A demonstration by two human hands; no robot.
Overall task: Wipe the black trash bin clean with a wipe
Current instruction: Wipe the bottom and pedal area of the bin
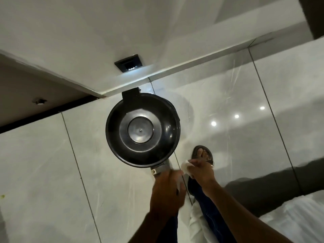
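Wipe readied in both hands, the bin not yet touched.

The black trash bin (142, 130) stands on the glossy tiled floor (43, 163) near the wall corner, lid closed, seen from straight above. Just below it, both hands meet over the person's sandalled feet: the right hand (201, 170) pinches a white wipe (185, 166) between fingertips, while the left hand (168, 192) curls loosely, blurred, apparently gripping the wipe's other edge (I cannot tell for sure). This looks like unfolding or bunching the wipe before the first pass. Next, one hand should reach forward and press the wipe onto the lid's domed top, sweeping around its rings.
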